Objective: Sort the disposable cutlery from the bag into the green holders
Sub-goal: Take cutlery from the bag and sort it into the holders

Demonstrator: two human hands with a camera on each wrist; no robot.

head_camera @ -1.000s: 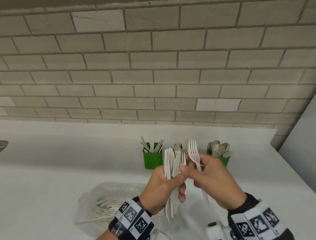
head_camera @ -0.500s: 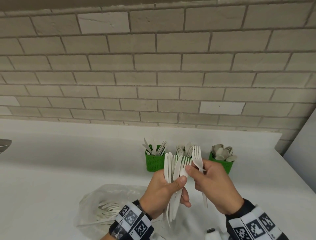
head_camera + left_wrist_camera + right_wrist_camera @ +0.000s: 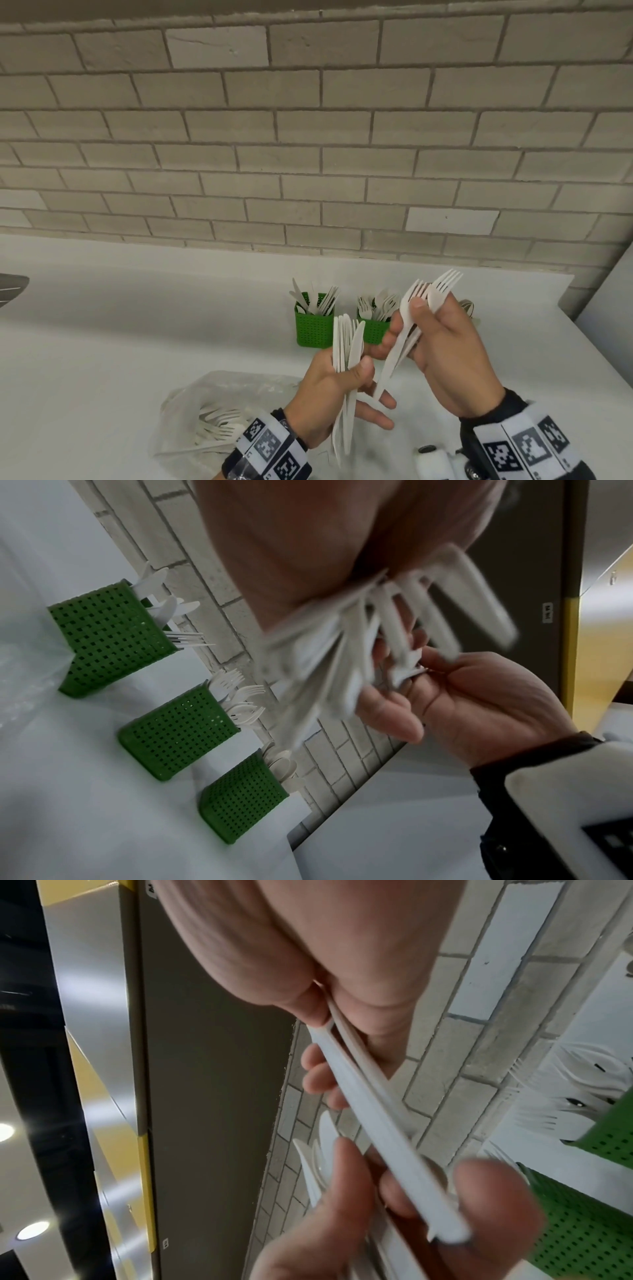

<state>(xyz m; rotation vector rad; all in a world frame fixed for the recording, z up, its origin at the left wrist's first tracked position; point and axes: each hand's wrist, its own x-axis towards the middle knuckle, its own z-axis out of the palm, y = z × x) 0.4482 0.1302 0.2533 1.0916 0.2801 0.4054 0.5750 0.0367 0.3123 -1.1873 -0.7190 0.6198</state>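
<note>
My left hand (image 3: 363, 370) grips a bundle of white plastic knives (image 3: 346, 346), blades up, above the white counter. To the right and a little higher, my right hand (image 3: 421, 318) pinches a few white forks (image 3: 430, 294), tines up and tilted right, clear of the bundle. Three green holders stand by the brick wall: the left holder (image 3: 313, 327) has knives and some forks, the middle holder (image 3: 373, 330) has forks, and the right holder (image 3: 243, 796) has spoons; my right hand hides it in the head view. The clear bag (image 3: 219, 407) lies front left with forks inside.
The white counter (image 3: 137, 342) runs left and forward of the holders. The brick wall (image 3: 308, 154) is close behind them. A grey panel (image 3: 609, 291) closes the right end. A metal object (image 3: 10, 287) pokes in at the left edge.
My right hand has drawn another fork out of the left hand's bundle and lifted up and right with the forks. The left hand keeps the knives and has barely moved.
</note>
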